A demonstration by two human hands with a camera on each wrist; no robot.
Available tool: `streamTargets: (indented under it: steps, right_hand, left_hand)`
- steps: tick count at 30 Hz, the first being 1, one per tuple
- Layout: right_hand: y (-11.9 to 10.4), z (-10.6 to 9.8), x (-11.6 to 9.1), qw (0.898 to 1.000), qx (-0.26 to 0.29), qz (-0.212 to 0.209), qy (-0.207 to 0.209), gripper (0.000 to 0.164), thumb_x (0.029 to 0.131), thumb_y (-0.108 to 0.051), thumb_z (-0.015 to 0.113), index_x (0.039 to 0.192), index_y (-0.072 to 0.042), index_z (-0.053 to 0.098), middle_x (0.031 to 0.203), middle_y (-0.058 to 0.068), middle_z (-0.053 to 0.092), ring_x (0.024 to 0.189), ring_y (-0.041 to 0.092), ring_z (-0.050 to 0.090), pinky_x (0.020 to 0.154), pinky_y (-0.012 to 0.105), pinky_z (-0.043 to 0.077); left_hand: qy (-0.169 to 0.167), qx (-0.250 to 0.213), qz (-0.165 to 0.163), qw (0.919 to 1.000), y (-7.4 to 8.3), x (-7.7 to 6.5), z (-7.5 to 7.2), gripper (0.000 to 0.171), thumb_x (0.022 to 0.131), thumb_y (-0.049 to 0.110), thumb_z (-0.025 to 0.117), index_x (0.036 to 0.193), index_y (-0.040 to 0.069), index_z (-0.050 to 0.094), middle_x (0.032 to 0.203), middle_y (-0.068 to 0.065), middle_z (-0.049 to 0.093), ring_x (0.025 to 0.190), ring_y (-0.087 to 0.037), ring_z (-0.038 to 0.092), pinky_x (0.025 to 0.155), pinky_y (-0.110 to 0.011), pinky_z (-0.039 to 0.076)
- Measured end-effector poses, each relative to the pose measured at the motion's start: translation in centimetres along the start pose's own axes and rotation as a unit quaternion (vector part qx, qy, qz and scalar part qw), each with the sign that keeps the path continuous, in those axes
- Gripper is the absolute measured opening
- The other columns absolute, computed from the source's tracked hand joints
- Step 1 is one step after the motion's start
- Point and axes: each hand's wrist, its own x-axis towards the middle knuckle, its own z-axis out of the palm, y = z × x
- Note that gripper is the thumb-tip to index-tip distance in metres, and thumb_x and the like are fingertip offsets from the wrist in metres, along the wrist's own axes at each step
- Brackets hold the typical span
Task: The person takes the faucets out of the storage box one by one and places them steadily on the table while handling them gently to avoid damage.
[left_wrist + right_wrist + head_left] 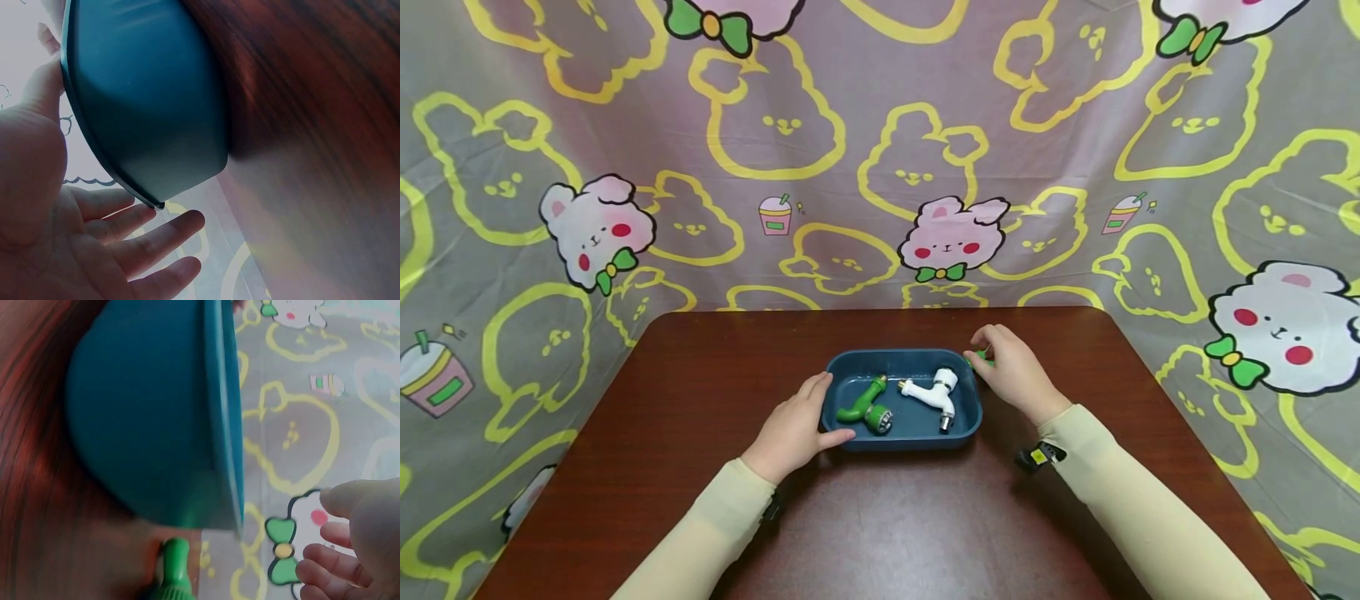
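Dark blue and round-cornered, the tray (895,445) sits on the brown table (880,525) between the two hands; the left hand (790,429) touches its left end, thumb on the near rim and fingers along the outer side, all fairly straight and spread rather than clenched. Inside the tray, just right of the left thumb, lies a green tap (863,404), its spout toward the left hand and its brass-coloured end pointing away to the far side; farther right, nearer to the right hand (1015,371), a white tap (934,393) lies apart from the green one, its white knob at the far side, its silver spout toward the person and its brass-coloured tip toward the left hand.

Outside the tray, just beside its right end, the right hand has its fingers loosely bent, and the right wrist view shows nothing held in them; near its fingertips is a green object (176,565) beside the tray, mostly hidden by the hand in the head view; whether the fingers touch it I cannot tell. Pale sleeves (1120,483) reach both wrists, with a dark wrist device (1041,457) below the right hand; beyond both hands hangs a patterned cloth (880,75).
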Motion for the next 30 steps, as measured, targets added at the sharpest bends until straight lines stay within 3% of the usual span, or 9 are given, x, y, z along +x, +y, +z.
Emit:
streamTargets:
  steps: [13, 23, 30]
  right_hand:
    - [-3.7, 0.9, -0.8, 0.997, -0.02, -0.068, -0.027, 0.031, 0.094, -0.027, 0.077, 0.117, -0.01, 0.065, 0.11, 0.008, 0.064, 0.102, 0.026, 0.066, 0.089, 0.042, 0.061]
    - [-5.5, 2.5, -1.5, 0.99, -0.021, -0.136, -0.042, 0.031, 0.093, -0.027, 0.079, 0.115, -0.01, 0.065, 0.105, 0.005, 0.065, 0.095, 0.021, 0.066, 0.083, 0.036, 0.06]
    - [-6.7, 3.6, -1.8, 0.984, -0.022, -0.159, -0.073, 0.034, 0.094, -0.033, 0.077, 0.118, -0.01, 0.066, 0.106, 0.004, 0.066, 0.094, 0.02, 0.065, 0.084, 0.034, 0.06]
  left_hand:
    - [0.001, 0.0, 0.001, 1.0, -0.1, 0.0, 0.2, 0.1, 0.085, 0.053, 0.081, 0.156, -0.002, 0.038, 0.158, -0.023, 0.043, 0.13, -0.04, 0.06, 0.105, -0.051, 0.052]
    - [0.003, 0.002, 0.0, 1.0, -0.1, 0.0, 0.2, 0.1, 0.084, 0.053, 0.082, 0.155, -0.003, 0.038, 0.157, -0.023, 0.043, 0.13, -0.04, 0.06, 0.104, -0.051, 0.053]
    - [0.003, -0.001, 0.002, 1.0, -0.1, 0.1, 0.2, 0.1, 0.084, 0.053, 0.082, 0.155, -0.003, 0.038, 0.158, -0.023, 0.043, 0.129, -0.04, 0.06, 0.104, -0.051, 0.053]
